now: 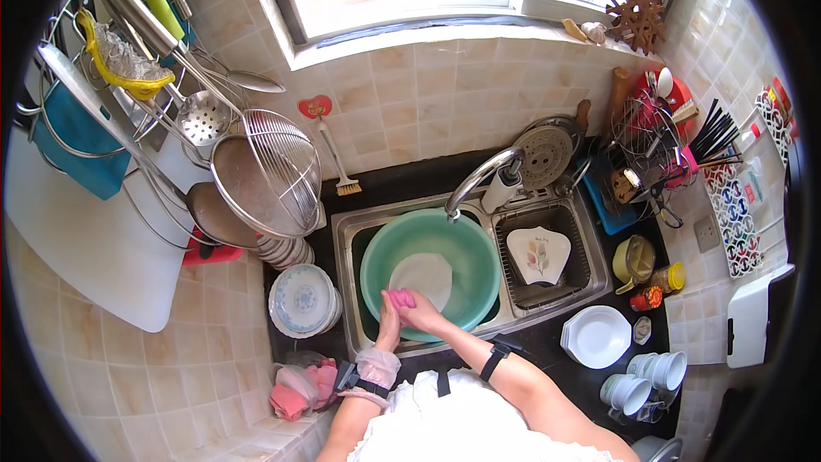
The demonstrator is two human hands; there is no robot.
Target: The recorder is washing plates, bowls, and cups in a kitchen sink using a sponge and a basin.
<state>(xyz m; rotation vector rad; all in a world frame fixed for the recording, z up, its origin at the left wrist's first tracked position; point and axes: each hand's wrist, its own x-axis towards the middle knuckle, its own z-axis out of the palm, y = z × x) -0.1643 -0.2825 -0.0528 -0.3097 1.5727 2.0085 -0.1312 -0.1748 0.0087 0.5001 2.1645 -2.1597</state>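
A green plastic basin point(369, 256) with water in it sits in the larger left bowl of a steel sink. Inside the basin lies a pale plate point(421, 273), its near edge hidden by my hands. My right hand point(423, 314) grips a pink dishcloth or sponge point(402, 298) over the basin's near side. My left hand point(388, 324) is seen edge-on against the pink item, fingers pointing away from me; whether it also holds the plate's edge is hidden. A curved chrome faucet point(478, 170) arches over the basin's right side.
A leaf-patterned white dish point(537, 253) lies in the right bowl's drain rack. Stacked plates point(303, 300) stand on the left; white octagonal bowls point(596, 337) and cups point(625, 393) on the right. Strainers point(266, 173) hang at upper left. A pink cloth bundle point(301, 388) lies by my left forearm.
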